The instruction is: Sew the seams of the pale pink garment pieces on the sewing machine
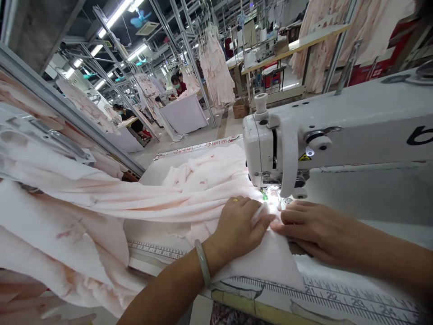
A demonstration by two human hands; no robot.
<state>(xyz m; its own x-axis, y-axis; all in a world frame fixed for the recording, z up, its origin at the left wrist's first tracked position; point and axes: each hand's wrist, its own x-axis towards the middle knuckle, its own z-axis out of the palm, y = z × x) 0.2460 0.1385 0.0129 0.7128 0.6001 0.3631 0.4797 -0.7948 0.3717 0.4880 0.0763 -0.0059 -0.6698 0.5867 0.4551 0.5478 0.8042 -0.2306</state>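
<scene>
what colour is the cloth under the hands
Pale pink; the cloth shows best in the head view.

Sewing machine head (262, 151) blocking just beyond right hand (306, 225), pink cloth (199, 176) heaped leftward, gap under machine arm (368, 135)

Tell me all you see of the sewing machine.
The sewing machine is white, apparently painted metal. Its arm runs right, out of frame, bearing cropped dark lettering. A pale knob tops the head; a dial and yellow warning triangle sit on the front. Light glows beneath the head, where pale pink fabric lies, left hand and right hand close in front.
</scene>
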